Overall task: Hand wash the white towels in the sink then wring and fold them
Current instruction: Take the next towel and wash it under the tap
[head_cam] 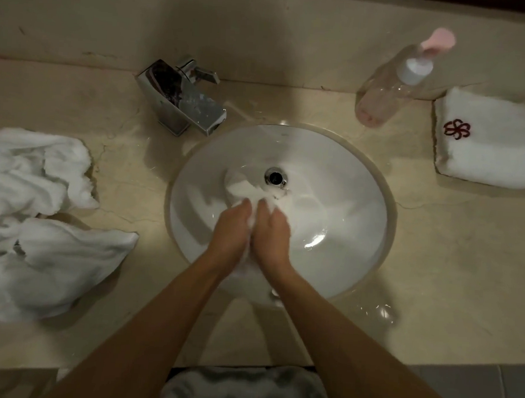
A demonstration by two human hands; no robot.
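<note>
Two hands are down in the round white sink (347, 204). The left hand (230, 230) and the right hand (273, 231) sit side by side, almost touching, with a wet white towel (249, 192) bunched up between them. Both hands have their fingers curled into the cloth, so each one is gripping it. My guess is that they are pushed close together so the cloth can rub on itself, which is how dirt gets scrubbed out.

The towel pokes out past the fingertips and lies just next to the drain (276, 176). It stays low in the bowl, most likely so the drips fall in the sink and not on the counter (435, 271).

On the left of the counter sits a crumpled heap of white towels (39, 216) (they look like the ones that wait for a wash, but I cannot be sure). Far on the right lies one neat folded towel (492, 142) with a red flower mark on it, well away from the sink, maybe to keep it out of the splashes. A clear pump bottle (394, 84) of pink stuff stands near it, close enough to reach. The shiny faucet (181, 98) stands behind the sink on the left, and I see no water coming out.

So the job looks like it is in the washing part, with wringing and folding to come for this towel.
</note>
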